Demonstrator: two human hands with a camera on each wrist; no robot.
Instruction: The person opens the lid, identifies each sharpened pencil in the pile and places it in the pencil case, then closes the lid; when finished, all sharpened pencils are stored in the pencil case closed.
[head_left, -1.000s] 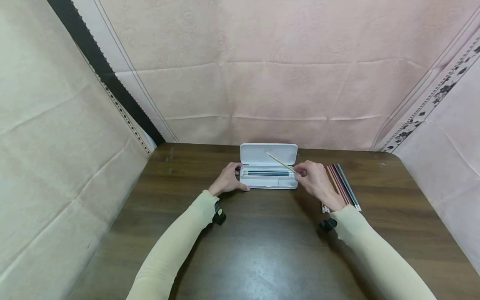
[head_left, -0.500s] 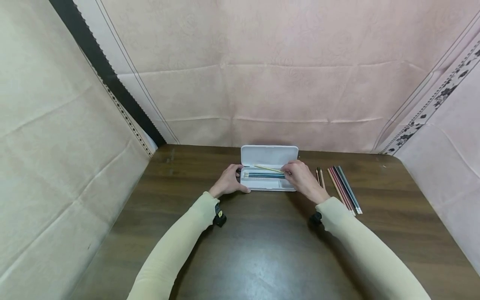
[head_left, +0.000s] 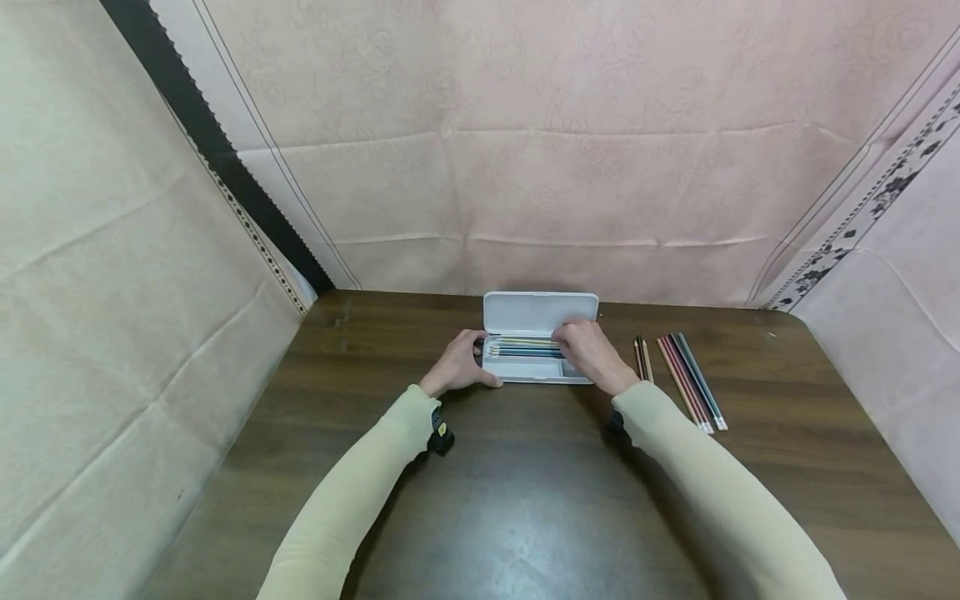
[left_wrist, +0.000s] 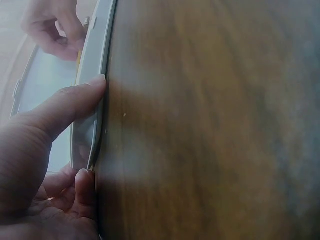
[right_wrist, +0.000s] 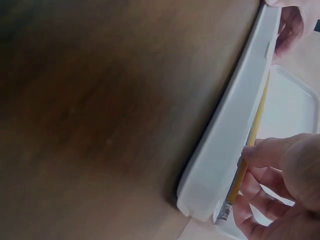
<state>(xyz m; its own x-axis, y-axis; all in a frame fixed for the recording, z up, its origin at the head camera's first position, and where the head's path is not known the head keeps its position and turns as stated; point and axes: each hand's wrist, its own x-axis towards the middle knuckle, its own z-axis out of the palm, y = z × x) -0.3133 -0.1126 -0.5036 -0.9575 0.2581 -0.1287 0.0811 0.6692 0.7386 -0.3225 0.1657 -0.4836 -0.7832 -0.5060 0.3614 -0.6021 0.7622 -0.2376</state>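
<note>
A white pencil case (head_left: 517, 373) lies on the table with its lid (head_left: 525, 313) raised at the back. Several dark blue pencils (head_left: 523, 352) lie lengthwise inside. My left hand (head_left: 459, 362) grips the case's left end, the thumb (left_wrist: 82, 97) along its front edge and the fingers round the end. Over the right part of the case, my right hand (head_left: 592, 354) pinches a yellow pencil (right_wrist: 257, 117) between thumb and fingers near its eraser end. This pencil lies along the case at its opening, behind the front wall in the right wrist view.
Right of the case, red and blue pencils (head_left: 688, 379) lie side by side on the brown wooden table (head_left: 480, 500). Closer to the case is a smaller group of black and tan pencils (head_left: 642, 358). A pale cloth (head_left: 562, 183) hangs behind the table's back edge.
My right hand has moved left and in over the case, bringing the yellow pencil from a slant above it to lie along it. The left hand has stayed on the case.
</note>
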